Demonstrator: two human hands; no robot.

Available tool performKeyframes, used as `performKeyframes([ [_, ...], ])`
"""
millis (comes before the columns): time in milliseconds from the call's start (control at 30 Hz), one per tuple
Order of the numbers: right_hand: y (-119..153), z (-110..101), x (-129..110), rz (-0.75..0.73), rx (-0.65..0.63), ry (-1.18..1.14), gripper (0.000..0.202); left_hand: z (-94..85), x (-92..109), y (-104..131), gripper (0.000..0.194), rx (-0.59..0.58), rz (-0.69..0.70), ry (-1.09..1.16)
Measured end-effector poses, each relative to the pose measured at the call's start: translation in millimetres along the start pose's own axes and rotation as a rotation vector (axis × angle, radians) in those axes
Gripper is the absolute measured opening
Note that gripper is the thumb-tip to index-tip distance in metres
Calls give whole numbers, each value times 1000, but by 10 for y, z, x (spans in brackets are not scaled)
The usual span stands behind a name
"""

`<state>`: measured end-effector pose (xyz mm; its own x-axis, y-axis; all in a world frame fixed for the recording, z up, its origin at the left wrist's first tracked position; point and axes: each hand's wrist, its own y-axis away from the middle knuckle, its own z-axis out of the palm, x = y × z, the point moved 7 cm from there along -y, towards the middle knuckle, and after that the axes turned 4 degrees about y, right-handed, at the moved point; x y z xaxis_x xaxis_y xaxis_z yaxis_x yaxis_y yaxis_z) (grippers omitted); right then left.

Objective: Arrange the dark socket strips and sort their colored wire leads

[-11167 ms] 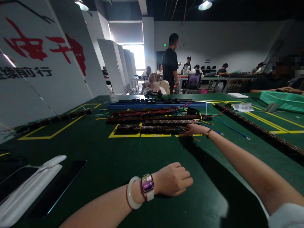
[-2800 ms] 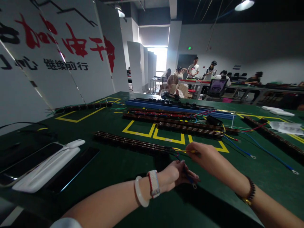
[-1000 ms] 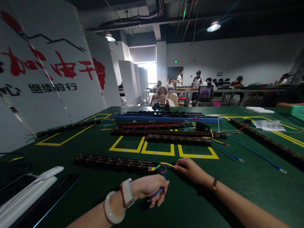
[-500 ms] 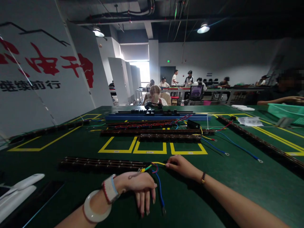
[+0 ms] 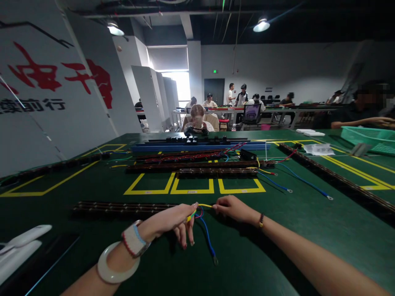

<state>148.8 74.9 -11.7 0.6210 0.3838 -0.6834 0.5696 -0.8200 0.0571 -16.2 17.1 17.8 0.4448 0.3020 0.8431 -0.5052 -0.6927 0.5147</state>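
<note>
Left hand (image 5: 173,220) now off blue wire (image 5: 207,238), lengthwise toward wearer.

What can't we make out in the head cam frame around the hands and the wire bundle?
- Where the wires join the near strip: hidden by the left hand.
- Right hand grip on the yellow wire: fingertips turned away, so the pinch is unclear.
- Lug on the blue wire: too small to read.
- White device: cut off by the left edge.
- Markings in the yellow boxes: too small.
</note>
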Motion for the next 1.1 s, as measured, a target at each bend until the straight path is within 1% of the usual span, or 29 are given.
performKeyframes([
  [167,25,80,30,68,-92,-146,39,112,11,-50,71,109,39,-11],
  [267,22,114,25,77,-117,-224,39,194,-4,-98,75,123,49,-52],
  [333,36,145,-18,75,-131,-296,42,230,-30,-133,78,152,46,-88],
  [433,101,194,-185,37,-172,-460,49,241,-104,-191,81,223,54,-147],
  [467,133,208,-256,19,-197,-516,51,261,-146,-220,82,205,55,-162],
  [533,200,238,-385,-13,-264,-593,52,329,-257,-282,84,97,34,-179],
  [600,259,278,-465,-28,-340,-625,49,381,-356,-321,85,-11,-2,-175],
  [633,280,299,-482,-30,-369,-634,48,388,-386,-330,85,-40,-21,-170],
  [733,308,367,-491,-26,-412,-691,46,366,-379,-327,82,-37,-43,-157],
  [833,324,447,-526,-29,-455,-781,42,366,-338,-327,79,-31,-33,-141],
  [900,335,492,-556,-7,-484,-845,40,389,-363,-350,80,-62,-37,-120],
  [1000,335,520,-556,67,-475,-937,41,397,-484,-406,83,-97,-69,-97],
  [1100,300,485,-491,139,-377,-1019,40,393,-588,-441,84,-147,-55,-16],
])
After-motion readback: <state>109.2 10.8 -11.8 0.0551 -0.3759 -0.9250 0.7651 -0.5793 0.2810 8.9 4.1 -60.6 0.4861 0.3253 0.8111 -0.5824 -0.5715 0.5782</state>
